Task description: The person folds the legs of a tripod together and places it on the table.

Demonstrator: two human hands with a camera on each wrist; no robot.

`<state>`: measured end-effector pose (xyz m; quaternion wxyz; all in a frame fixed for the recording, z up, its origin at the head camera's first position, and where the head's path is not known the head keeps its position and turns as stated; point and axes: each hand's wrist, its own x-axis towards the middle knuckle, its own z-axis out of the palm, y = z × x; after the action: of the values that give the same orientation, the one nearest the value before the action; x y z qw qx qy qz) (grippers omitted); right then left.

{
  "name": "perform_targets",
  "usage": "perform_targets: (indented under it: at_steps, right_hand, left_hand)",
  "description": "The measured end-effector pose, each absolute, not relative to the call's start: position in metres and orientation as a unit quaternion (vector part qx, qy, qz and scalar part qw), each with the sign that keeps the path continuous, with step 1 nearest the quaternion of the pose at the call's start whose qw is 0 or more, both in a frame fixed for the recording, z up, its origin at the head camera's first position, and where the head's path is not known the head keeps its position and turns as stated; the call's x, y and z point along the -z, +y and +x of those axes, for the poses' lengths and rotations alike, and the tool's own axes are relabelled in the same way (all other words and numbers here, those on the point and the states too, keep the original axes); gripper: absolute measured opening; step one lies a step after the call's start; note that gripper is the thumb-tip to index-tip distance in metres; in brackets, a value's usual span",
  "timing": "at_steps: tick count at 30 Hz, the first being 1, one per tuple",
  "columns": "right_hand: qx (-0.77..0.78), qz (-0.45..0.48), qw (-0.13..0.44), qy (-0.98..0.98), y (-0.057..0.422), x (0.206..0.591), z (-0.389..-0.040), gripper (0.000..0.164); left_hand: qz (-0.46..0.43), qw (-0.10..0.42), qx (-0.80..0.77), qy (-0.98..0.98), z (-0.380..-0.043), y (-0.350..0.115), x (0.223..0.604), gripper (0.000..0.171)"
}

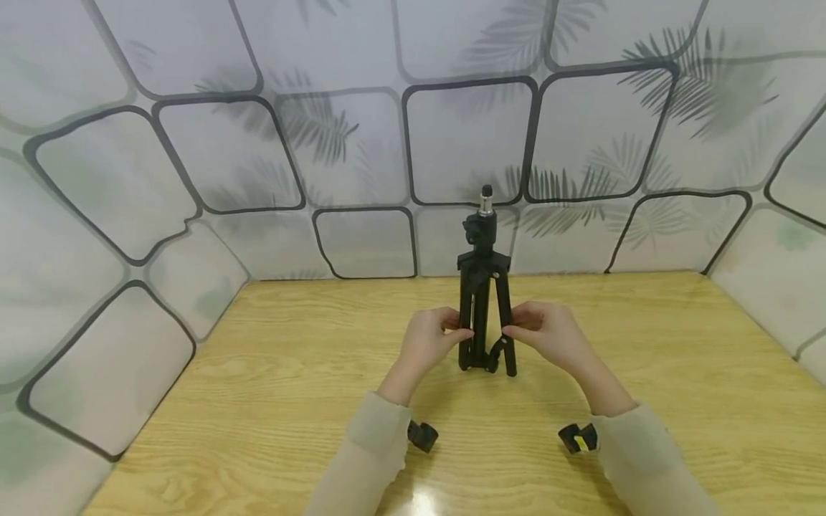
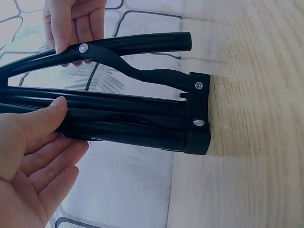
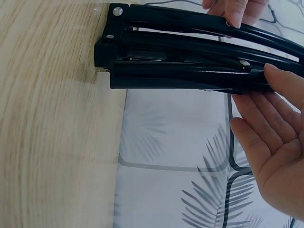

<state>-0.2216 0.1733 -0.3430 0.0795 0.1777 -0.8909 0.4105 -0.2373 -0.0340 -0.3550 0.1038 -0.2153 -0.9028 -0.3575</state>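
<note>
A black tripod (image 1: 480, 287) stands upright on the wooden table, a silver stud with a black tip at its top. My left hand (image 1: 434, 337) pinches its left leg between thumb and fingers. On the other side, my right hand (image 1: 542, 331) pinches the right leg (image 1: 505, 304), which is spread a little outward. In the left wrist view, a curved brace (image 2: 137, 71) joins that spread leg to the bottom bracket (image 2: 198, 114). The left hand (image 2: 40, 156) has its thumb on the near leg there. The right wrist view shows the right hand (image 3: 278, 137) around its leg's middle.
The wooden table (image 1: 290, 401) spreads out on both sides of the tripod. Behind it rises a white cloth backdrop (image 1: 361, 158) with dark outlines and leaf prints. A small black wrist-worn device (image 1: 422, 436) sits at the left cuff, another (image 1: 577, 438) at the right cuff.
</note>
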Motion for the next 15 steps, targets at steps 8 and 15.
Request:
perform_targets:
  at_steps: [8,15]
  right_hand:
    - [-0.407,0.165,0.086,-0.894,0.1685,0.3427,-0.2216,0.022]
    - [-0.403,0.159,0.104,-0.895,0.1643,0.3450,-0.2248,0.019]
  left_hand:
    - [-0.220,0.109,0.359,-0.901,-0.2402,-0.0341,0.3565,0.020]
    - [-0.223,0.116,0.356,-0.900,-0.2434,-0.0338,0.3560,0.019]
